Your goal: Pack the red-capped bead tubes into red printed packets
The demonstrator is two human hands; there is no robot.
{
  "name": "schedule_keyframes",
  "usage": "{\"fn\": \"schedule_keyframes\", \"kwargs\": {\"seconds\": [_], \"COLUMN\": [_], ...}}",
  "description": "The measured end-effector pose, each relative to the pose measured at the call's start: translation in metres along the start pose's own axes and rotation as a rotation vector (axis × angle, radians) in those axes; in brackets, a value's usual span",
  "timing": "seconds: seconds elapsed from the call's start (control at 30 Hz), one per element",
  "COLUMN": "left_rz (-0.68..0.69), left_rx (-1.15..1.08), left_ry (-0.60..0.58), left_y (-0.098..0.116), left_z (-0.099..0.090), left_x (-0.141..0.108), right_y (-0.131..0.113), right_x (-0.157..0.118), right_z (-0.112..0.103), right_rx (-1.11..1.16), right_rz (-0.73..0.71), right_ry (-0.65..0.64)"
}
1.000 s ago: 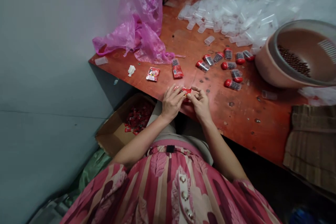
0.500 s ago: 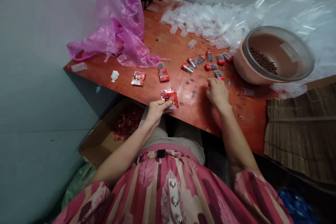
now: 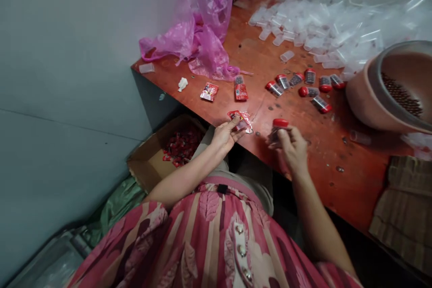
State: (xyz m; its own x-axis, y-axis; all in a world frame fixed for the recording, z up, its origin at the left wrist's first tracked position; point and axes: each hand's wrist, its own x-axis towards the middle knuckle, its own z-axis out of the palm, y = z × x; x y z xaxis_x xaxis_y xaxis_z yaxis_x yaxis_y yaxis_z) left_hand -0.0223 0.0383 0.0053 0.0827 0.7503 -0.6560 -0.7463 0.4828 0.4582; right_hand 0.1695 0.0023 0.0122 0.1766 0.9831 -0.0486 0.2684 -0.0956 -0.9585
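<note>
In my left hand a small red printed packet is pinched between thumb and fingers, above the table's front edge. Closed around a small clear bottle with a red cap, my right hand is a short way to the right of the packet. Dark contents show through the bottle, partly blurred and covered by fingers. Behind the hands lie several red-capped bottles of dark beads. One bottle partly inside a red packet and a flat red packet lie to the left.
A pinkish bowl of brown beads stands at the right, before a heap of clear plastic tubes. A pink plastic bag lies at the back left. Below the table, a cardboard box contains red packets. Brown corrugated cardboard is at right.
My right hand has come back from the bottles toward my left hand, now with a red-capped bottle visible in it. The packet in my left hand has turned. The view has shifted left.
</note>
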Motion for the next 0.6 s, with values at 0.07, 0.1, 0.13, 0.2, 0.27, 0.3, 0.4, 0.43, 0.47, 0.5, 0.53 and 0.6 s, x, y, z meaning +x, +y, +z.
{"fn": "schedule_keyframes", "kwargs": {"seconds": [0.07,0.1,0.13,0.2,0.27,0.3,0.4,0.43,0.47,0.5,0.53,0.6], "left_rz": [-0.006,-0.006,-0.004,0.007,0.02,0.028,0.063,0.072,0.074,0.072,0.07,0.075], "left_rx": [-0.025,-0.031,-0.037,-0.053,-0.056,-0.047,0.019,0.049,0.083,0.115,0.14,0.166], "left_ry": [-0.016,-0.036,-0.057,-0.096,-0.142,-0.167,-0.234,-0.249,-0.26,-0.268,-0.274,-0.294], "left_y": [-0.003,-0.004,-0.006,-0.01,-0.013,-0.013,-0.013,-0.012,-0.011,-0.01,-0.008,-0.007], "left_z": [0.002,0.003,0.004,0.006,0.007,0.008,0.01,0.01,0.01,0.01,0.01,0.01], "left_x": [0.0,0.0,-0.001,-0.003,-0.005,-0.007,-0.01,-0.01,-0.011,-0.011,-0.011,-0.01], "right_y": [-0.008,-0.011,-0.012,-0.011,-0.008,-0.007,-0.006,-0.007,-0.008,-0.009,-0.01,-0.01], "right_x": [-0.027,-0.036,-0.042,-0.046,-0.045,-0.043,-0.039,-0.038,-0.038,-0.037,-0.036,-0.036], "right_z": [0.03,0.042,0.052,0.064,0.069,0.07,0.07,0.069,0.068,0.067,0.066,0.065], "right_rx": [0.14,0.163,0.172,0.161,0.148,0.146,0.179,0.201,0.225,0.246,0.26,0.254], "right_rz": [0.067,0.076,0.074,0.068,0.064,0.061,0.063,0.073,0.085,0.095,0.1,0.08], "right_ry": [-0.059,-0.063,-0.046,-0.006,0.017,0.018,0.007,-0.004,-0.02,-0.032,-0.036,-0.003]}}
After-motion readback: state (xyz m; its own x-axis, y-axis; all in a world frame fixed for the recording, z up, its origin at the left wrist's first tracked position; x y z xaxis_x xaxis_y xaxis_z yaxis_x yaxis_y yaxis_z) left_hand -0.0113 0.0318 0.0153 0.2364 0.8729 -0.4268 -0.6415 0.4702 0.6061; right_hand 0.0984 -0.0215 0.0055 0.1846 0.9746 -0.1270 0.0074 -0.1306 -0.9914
